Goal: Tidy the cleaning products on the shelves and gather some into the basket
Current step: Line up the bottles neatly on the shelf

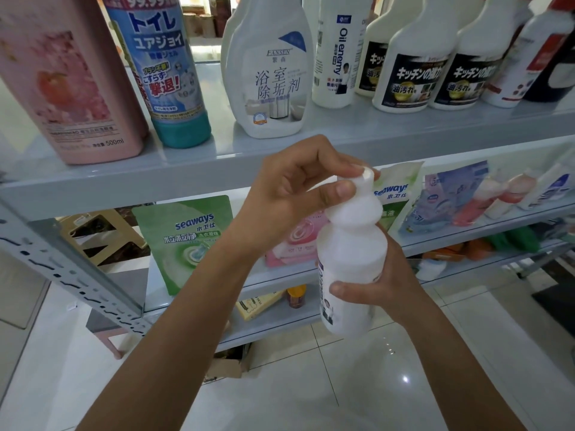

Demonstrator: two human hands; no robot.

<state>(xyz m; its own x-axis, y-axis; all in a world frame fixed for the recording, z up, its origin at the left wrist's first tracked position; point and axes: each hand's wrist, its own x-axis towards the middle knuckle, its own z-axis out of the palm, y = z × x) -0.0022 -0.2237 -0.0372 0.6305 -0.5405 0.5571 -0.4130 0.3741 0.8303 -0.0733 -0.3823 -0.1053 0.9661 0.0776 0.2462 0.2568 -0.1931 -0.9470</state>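
Observation:
In front of the shelves I hold a white plastic bottle [351, 253] upright. My right hand [373, 284] grips its body from behind, thumb across the label. My left hand [298, 194] pinches the small white cap at its top with thumb and fingers. On the upper shelf [217, 157] stand a pink 500 ml bottle [62, 79], a blue toilet-gel bottle with a teal cap [165, 70], a white bathroom-cleaner bottle [270, 66], an "Oil enemy" bottle [337, 51] and several kitchen-degreaser bottles [413, 70]. No basket is in view.
The middle shelf carries green Seaways pouches [183, 241], a pink pouch [295, 244] and more pouches and bottles at the right [460, 194]. Lower shelves hold a yellow box [258, 303] and a small orange bottle [295, 295]. A cardboard box [227, 365] lies on the white tiled floor.

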